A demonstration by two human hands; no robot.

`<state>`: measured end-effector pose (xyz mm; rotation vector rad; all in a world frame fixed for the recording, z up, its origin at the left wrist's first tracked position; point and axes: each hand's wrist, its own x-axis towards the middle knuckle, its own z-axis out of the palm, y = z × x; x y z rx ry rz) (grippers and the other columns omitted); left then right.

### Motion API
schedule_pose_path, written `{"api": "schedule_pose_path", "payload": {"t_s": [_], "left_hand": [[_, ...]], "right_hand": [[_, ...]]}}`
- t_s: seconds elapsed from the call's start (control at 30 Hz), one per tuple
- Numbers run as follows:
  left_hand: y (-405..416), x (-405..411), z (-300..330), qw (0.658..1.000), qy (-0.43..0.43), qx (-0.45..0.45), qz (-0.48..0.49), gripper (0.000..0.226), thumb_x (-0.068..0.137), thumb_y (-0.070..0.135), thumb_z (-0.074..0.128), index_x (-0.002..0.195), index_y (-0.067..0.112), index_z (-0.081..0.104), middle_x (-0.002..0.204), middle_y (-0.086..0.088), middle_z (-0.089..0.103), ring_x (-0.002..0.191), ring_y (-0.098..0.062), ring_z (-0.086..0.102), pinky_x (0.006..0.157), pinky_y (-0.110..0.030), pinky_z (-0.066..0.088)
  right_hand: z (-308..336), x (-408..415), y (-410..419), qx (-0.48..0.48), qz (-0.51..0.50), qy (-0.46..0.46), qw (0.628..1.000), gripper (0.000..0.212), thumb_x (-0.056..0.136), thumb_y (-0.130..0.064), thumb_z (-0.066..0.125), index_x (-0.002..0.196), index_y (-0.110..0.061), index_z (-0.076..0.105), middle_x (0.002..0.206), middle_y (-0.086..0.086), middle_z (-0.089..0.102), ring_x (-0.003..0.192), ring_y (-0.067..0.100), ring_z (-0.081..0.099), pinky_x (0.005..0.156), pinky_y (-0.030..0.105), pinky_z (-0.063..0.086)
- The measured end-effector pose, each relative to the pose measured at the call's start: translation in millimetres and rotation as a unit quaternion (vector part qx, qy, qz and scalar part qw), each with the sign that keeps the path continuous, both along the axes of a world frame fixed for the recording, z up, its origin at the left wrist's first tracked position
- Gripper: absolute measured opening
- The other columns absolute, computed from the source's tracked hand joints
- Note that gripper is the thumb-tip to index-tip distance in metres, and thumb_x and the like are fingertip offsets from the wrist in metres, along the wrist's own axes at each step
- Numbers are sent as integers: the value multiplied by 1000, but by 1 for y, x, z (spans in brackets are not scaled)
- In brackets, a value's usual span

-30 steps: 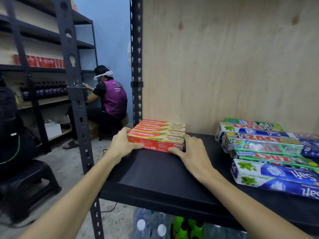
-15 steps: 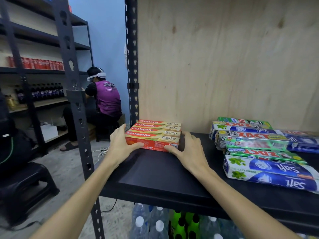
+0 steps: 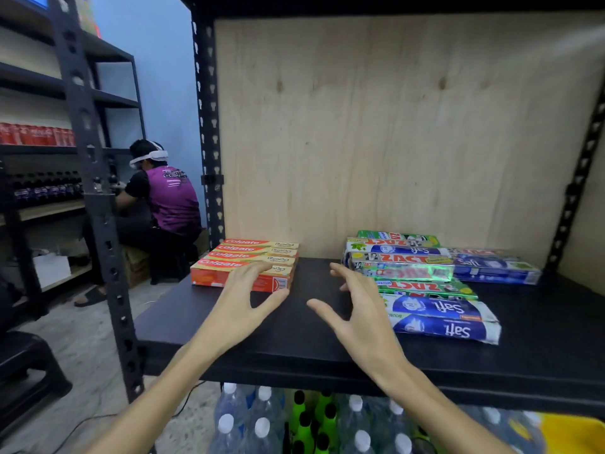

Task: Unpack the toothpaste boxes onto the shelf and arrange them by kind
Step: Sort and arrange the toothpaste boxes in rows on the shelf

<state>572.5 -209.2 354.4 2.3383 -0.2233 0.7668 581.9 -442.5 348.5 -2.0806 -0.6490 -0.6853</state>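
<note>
The far ends of the blue boxes at the back right [image 3: 494, 265] are blurry, and the words on them are hard to read. A green glare hides the print on one green and silver Zact box [image 3: 404, 271] in the mixed pile. Only the tops of the clear water bottles with white caps [image 3: 262, 427] and the green bottles [image 3: 306, 427] show under the black shelf board [image 3: 311, 352]. A yellow thing [image 3: 576, 434] at the bottom right is cut off by the edge. The left hand [image 3: 240, 306] has loose, spread fingers. Its fingertips lie over the front of the red and cream Colgate toothpaste boxes [image 3: 248, 257], but it is hard to tell if they touch. Those four boxes lie side by side in a neat row at the left end of the shelf, close to the black metal post with holes [image 3: 209, 132]. The right hand [image 3: 363, 319] is spread wide and holds nothing. It hangs over the bare middle of the shelf, just beside the blue and white Salz boxes [image 3: 442, 319] at the front of the pile. Between the red row and the mixed pile there is a wide strip of bare black board. There is more bare board in front of both hands, up to the front edge. A plain wooden back wall [image 3: 393, 126] closes the shelf behind. Far off on the left, a person in a purple vest [image 3: 170, 198] sits low by another rack.
</note>
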Motion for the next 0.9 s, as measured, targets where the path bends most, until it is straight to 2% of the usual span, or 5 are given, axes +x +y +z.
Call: {"api": "schedule_pose_path", "payload": {"t_s": [0.27, 0.43, 0.57, 0.8, 0.9], "left_hand": [[-101, 29, 4, 993, 56, -86, -63, 81, 85, 74, 53, 151, 29, 39, 154, 14, 41, 139, -2, 39, 117, -32, 33], [-145, 64, 17, 967, 105, -219, -81, 101, 73, 94, 41, 151, 29, 37, 155, 10, 43, 142, -5, 39, 120, -37, 30], [-156, 90, 25, 965, 108, -220, -89, 97, 80, 85, 49, 157, 32, 25, 160, 11, 34, 142, -6, 37, 118, -39, 33], [-176, 115, 19, 927, 112, -326, -148, 85, 78, 54, 82, 147, 49, 33, 125, 14, 66, 101, -10, 73, 90, -44, 59], [-182, 122, 17, 921, 104, -344, -152, 84, 84, 39, 80, 151, 43, 29, 114, 26, 61, 91, 3, 72, 72, -23, 59]], "right_hand": [[8, 11, -105, -30, -93, -39, 994, 77, 81, -67, 67, 145, -29, 48, 140, -12, 53, 132, 8, 38, 112, 34, 36], [22, 35, -161, -163, -180, -30, 970, 106, 66, -95, 52, 150, -32, 38, 153, -17, 40, 137, 15, 23, 102, 28, 20], [28, 58, -189, -203, -168, 40, 964, 118, 56, -103, 43, 156, -45, 20, 162, -13, 26, 144, 18, 12, 113, 39, 18], [28, 92, -202, -170, -124, 164, 964, 121, 47, -105, 46, 147, -67, -11, 167, 0, 16, 148, 30, 12, 117, 51, 15], [26, 98, -201, -142, -92, 205, 964, 123, 45, -103, 53, 144, -70, -13, 163, 1, 30, 147, 34, 18, 115, 54, 17]]}}
